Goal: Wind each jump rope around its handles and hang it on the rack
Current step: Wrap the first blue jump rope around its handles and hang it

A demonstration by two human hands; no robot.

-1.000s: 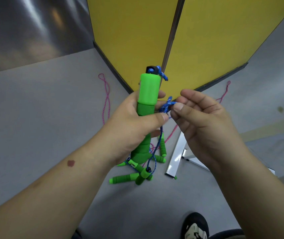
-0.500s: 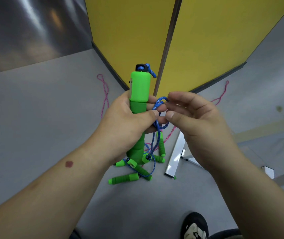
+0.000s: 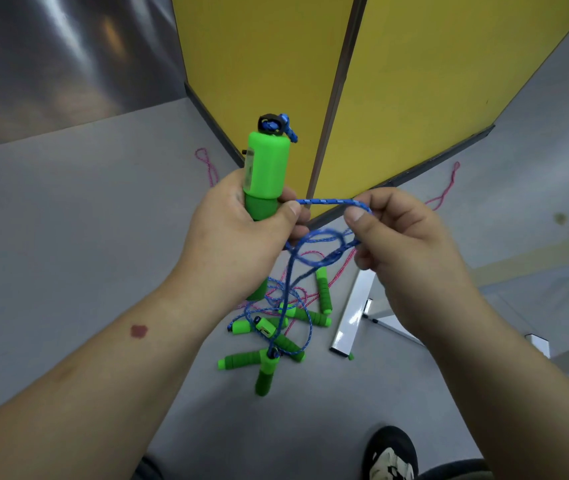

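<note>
My left hand (image 3: 238,233) grips a green jump rope handle (image 3: 266,168) upright, with a black cap and blue cord at its top. A blue cord (image 3: 328,201) runs from under my left thumb to my right hand (image 3: 404,244), which pinches it between thumb and fingers. Below the hands the cord hangs in loose loops. The other green handle (image 3: 265,375) of this rope dangles low on the cord. Several more green handles (image 3: 323,294) with blue and pink cords lie tangled on the grey floor.
Yellow panels (image 3: 397,81) stand ahead, meeting at a dark post. Pink cord (image 3: 447,188) trails along their base. A white metal frame foot (image 3: 354,317) lies on the floor to the right. My shoe (image 3: 392,455) shows at the bottom.
My right hand has pulled the blue cord out to the right, away from the handle, stretching a straight length between the hands. The hanging handle has dropped lower.
</note>
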